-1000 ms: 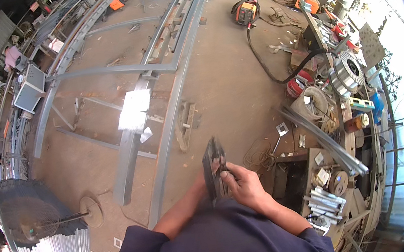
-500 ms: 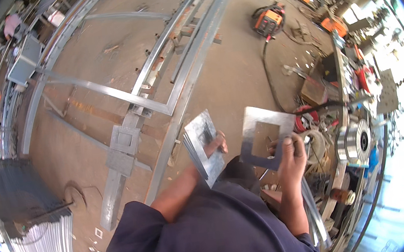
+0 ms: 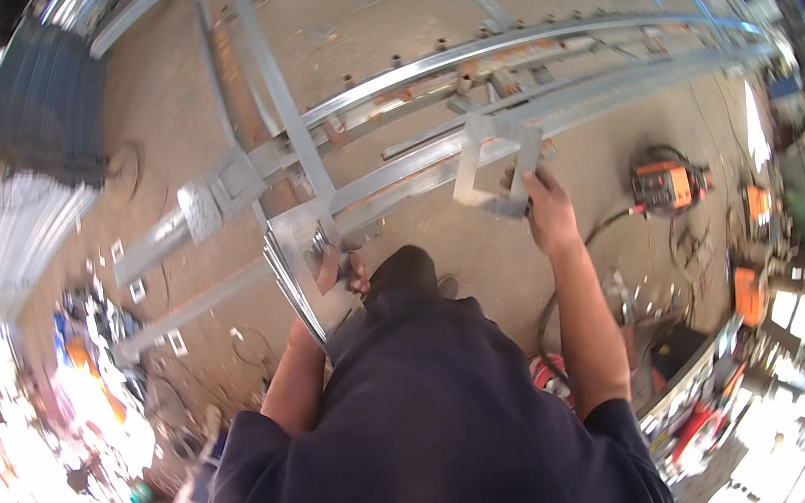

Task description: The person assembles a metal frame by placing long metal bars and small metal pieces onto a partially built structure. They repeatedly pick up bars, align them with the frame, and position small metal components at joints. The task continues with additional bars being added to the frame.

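Observation:
My left hand (image 3: pixel 339 267) is closed around a stack of thin, shiny metal plates (image 3: pixel 295 233) with square cut-outs, held tilted in front of my body. My right hand (image 3: pixel 549 205) grips one square metal plate with a square hole (image 3: pixel 466 171) by its near right corner. That plate is held out ahead, in front of the long rails of a steel tube frame (image 3: pixel 431 152). Farther left, another plate with a square opening (image 3: pixel 239 180) lies on a steel bar, beside a shiny metal piece (image 3: pixel 200 211). Motion blurs the plates somewhat.
An orange and black welding machine (image 3: pixel 661 185) with a dark cable stands on the floor at right. Dark stacked sheets (image 3: pixel 44 114) are at far left. Small square offcuts (image 3: pixel 176 342) lie on the brown floor. A cluttered bench (image 3: pixel 685 383) is at lower right.
My view has turned to the right, so the frame now runs across ahead of me. My right hand has reached forward with its plate, away from the stack. Both hands keep their holds.

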Demonstrator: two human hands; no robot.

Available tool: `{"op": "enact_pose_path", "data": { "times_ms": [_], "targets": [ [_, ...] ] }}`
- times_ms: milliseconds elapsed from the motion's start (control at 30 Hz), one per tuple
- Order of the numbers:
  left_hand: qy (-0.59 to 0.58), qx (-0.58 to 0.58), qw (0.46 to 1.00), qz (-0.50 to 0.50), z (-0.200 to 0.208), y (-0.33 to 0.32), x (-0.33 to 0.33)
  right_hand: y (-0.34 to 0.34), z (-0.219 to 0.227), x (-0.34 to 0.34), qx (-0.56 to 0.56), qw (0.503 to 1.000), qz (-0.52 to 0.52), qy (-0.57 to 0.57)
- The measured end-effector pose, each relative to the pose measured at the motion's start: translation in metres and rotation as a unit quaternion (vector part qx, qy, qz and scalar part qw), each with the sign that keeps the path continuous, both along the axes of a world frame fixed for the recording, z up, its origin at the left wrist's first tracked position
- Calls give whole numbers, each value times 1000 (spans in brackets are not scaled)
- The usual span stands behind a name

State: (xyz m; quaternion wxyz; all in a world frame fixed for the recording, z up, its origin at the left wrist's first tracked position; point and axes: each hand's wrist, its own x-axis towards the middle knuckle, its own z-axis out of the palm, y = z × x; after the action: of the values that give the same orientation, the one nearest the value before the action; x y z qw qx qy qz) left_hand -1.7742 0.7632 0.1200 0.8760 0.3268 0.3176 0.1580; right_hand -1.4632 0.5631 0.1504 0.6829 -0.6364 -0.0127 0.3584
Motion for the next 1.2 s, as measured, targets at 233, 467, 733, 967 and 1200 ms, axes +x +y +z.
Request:
{"op": "enact_pose_path", "data": {
  "times_ms": [233, 467, 733, 967, 1200],
  "targets": [
    [60, -35, 986, 150, -24, -75, 27, 143, -111, 166, -135, 926, 299, -188],
    [41, -2, 983, 179, -3, -81, 97, 158, -195, 246, -335, 852, 359, -184],
    [-15, -34, 952, 305, 2, -101, 148, 171, -163, 217, -286, 837, 366, -288],
    [27, 29, 933, 358, -5, -120, 195, 171, -169, 210, -386, 723, 351, -454],
    [45, -25, 944, 327, 29, -123, 242, 121, -35, 186, -176, 764, 556, -276]
  ]
}}
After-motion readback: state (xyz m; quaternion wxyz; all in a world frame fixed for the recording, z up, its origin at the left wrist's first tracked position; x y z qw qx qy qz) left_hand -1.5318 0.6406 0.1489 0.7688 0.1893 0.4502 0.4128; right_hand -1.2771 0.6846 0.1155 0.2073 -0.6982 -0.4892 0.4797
